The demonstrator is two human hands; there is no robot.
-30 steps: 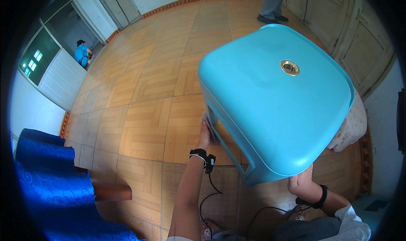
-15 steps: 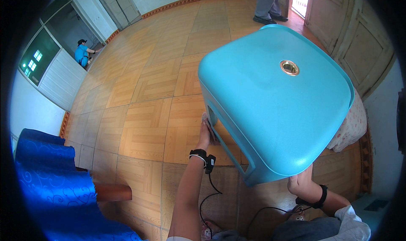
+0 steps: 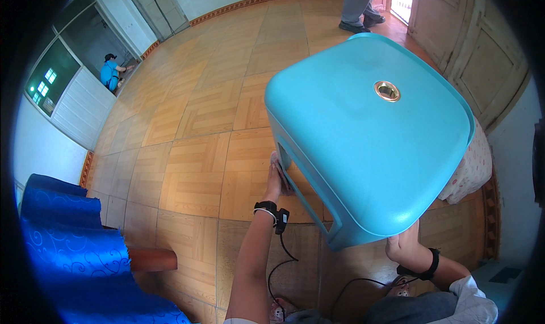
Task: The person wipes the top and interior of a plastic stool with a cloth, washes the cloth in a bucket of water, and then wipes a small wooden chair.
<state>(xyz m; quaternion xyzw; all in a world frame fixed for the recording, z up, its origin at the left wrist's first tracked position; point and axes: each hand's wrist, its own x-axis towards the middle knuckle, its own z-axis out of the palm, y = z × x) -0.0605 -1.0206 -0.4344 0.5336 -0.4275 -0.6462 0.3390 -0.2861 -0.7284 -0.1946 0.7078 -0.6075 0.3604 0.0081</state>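
Note:
A turquoise plastic stool (image 3: 363,136) fills the right half of the view, its seat up and a gold-rimmed hole in the seat. Beside its left side, my left hand (image 3: 273,183) is closed on a greyish-pink cloth (image 3: 283,173), which lies against the stool's leg frame. Part of that cloth is hidden behind the stool. My right hand (image 3: 402,243) reaches under the near right corner of the seat. Its fingers are out of sight there, so their grip cannot be made out.
Blue patterned fabric (image 3: 74,250) hangs at the left, by a reddish-brown wooden piece (image 3: 153,259). A pale dotted sack (image 3: 471,170) stands behind the stool at right. One person (image 3: 356,9) stands near the doorway; another in blue (image 3: 109,73) crouches far left. Cables hang from my wrists.
The standing person's legs have shifted slightly. The crouching person's arm has moved a little. My hands and the stool stay almost exactly in place.

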